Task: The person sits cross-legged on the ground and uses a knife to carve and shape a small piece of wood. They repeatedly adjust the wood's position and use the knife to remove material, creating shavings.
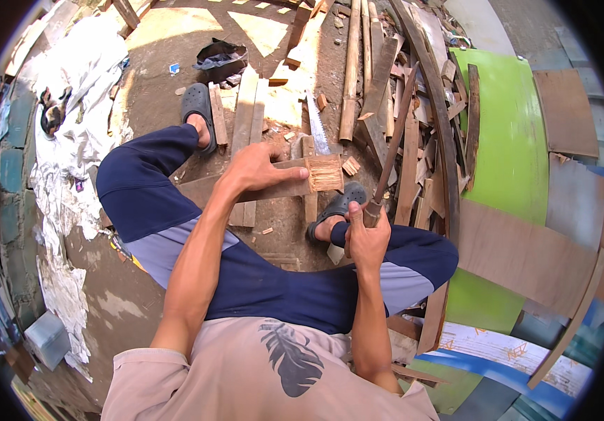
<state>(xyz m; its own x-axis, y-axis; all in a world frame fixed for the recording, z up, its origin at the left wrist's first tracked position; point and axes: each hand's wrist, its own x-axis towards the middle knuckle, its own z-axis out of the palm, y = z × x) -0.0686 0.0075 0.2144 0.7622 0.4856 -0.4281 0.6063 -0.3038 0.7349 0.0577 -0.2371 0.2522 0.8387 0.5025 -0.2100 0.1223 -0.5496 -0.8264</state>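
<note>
My left hand [256, 168] is closed over a wooden plank [284, 188], held crosswise above the ground in front of me. The plank's right end has a pale, roughly cut patch [325, 173] with exposed fibres. My right hand [368, 238] grips the handle of a long, narrow brown tool [394, 151] that points up and away; its exact kind is unclear. The tool stands apart from the plank, to its right. Beyond the plank, a handsaw blade [317, 128] lies on the ground beside a small wood block [350, 165].
Loose boards [246, 112] lie by my left shoe [198, 112]. Bamboo poles [351, 77] and a scrap wood pile [414, 140] fill the right. Farther right are a green panel [505, 126] and a brown board [526, 252]. White cloth [81, 119] spreads along the left.
</note>
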